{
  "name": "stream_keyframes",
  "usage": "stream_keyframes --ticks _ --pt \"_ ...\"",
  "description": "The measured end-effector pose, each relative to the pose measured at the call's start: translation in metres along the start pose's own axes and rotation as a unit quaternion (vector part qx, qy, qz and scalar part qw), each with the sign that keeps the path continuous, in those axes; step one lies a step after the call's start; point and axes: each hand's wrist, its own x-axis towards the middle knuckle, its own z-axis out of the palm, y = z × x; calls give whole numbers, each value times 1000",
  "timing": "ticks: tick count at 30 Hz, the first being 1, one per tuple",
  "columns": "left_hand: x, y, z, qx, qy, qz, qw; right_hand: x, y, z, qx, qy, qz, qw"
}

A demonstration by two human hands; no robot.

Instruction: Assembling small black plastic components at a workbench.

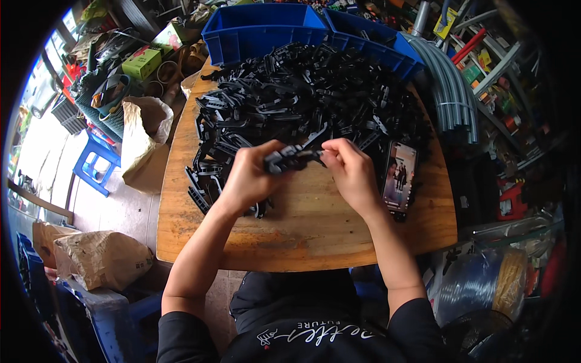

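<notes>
My left hand (247,176) is closed around a black plastic part (285,160), held above the near middle of a wooden table (315,224). It may be more than one piece, as the fingers cover some of it. At the part's right end, the thumb and fingers of my right hand (353,174) are pinched together. Whatever lies between those fingertips is too small and blurred to name. Just beyond both hands spreads a large heap of similar long black plastic parts (284,97), tangled over the far half of the tabletop.
A lit phone (400,178) lies to the right of my right hand. Two blue bins (263,37) stand behind the heap. Coiled grey tubing (448,91) is at the right. Paper sacks (145,145) and a blue stool (97,163) stand on the left.
</notes>
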Motion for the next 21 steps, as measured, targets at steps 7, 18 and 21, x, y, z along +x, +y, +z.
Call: stream_keyframes --ticks 7,18,21 --pt "4 -4 3 -367 4 -154 917 8 33 21 -219 -26 -95 971" --pt "-2 -9 22 -280 -61 -150 946 -37 -10 -16 280 -26 1 960" --pt "-4 -9 26 -226 -84 -124 963 -36 -11 -16 190 9 -59 980"
